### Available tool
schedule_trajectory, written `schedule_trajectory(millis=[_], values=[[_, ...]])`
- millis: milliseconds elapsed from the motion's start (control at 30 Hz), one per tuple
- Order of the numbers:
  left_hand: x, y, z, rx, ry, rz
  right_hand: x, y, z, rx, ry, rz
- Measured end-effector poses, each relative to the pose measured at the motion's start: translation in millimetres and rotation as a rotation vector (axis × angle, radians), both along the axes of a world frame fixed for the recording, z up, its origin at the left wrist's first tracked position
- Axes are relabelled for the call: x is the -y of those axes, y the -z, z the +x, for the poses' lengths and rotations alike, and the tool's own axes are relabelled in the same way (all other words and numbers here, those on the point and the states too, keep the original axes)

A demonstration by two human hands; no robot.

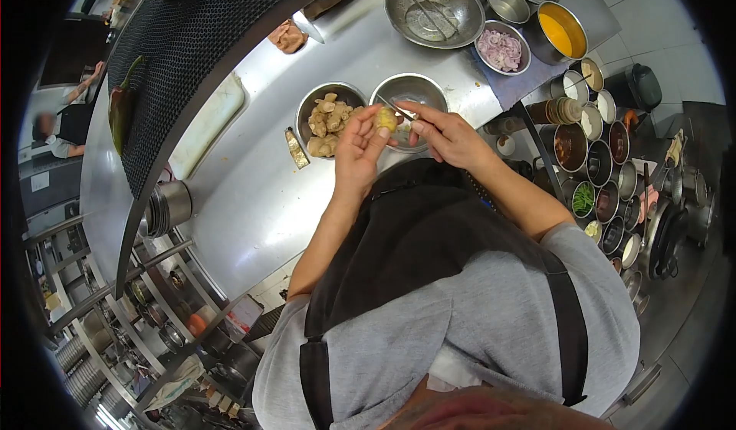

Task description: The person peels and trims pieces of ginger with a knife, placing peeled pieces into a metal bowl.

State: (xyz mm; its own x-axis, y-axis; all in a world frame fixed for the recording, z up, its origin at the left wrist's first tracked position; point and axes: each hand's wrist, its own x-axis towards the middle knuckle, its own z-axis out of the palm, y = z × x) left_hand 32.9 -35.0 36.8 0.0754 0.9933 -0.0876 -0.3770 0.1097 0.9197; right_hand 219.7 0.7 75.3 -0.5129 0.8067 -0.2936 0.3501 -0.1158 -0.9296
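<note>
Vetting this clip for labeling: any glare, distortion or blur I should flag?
Head view: heavy fisheye with black corners; glare washes out patches of the steel counter; both hands are evenly lit and fairly sharp; the background co-worker at the left edge looks soft; the blade is too small to judge its edge.

From the wearer's head, the steel worktop (253,188) is viewed forward and steeply downward at fairly close range, with the dark apron (422,231) included at lower centre.

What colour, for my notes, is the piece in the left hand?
The piece is mostly yellow, in the head view.
</note>
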Motion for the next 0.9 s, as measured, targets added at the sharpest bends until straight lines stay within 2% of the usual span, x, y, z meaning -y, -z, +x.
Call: schedule_trajectory(millis=[67, 133, 367, 433, 633, 767, 833, 900], values=[[-4, 2, -7, 0.025, -0.013, 0.001, 3, 3, 1, 0.012, -0.023, 0.053], [-5, -2, -9, 0.025, -0.002, -0.009, 6, 12, -1, -0.066, -0.041, 0.305], [-6, -1, -7, 0.017, 0.013, 0.009, 9, 11, 1, -0.06, -0.05, 0.309], [-5, -2, -8, 0.003, 0.011, 0.007, 8, 2, 0, -0.009, -0.077, 0.219], [-3, -2, -7, -0.098, 0.04, 0.051, 2, 8, -6, -0.077, -0.056, 0.206], [2, 3, -2, -0.098, 0.04, 0.002, 2, 9, -8, -0.076, -0.06, 0.235], [6, 4, 2, -0.078, 0.029, -0.018, 2, 17, -9, -0.028, 0.001, 0.36], [8, 3, 3, -0.093, 0.01, -0.042, 1, 19, -7, -0.044, -0.005, 0.288]])
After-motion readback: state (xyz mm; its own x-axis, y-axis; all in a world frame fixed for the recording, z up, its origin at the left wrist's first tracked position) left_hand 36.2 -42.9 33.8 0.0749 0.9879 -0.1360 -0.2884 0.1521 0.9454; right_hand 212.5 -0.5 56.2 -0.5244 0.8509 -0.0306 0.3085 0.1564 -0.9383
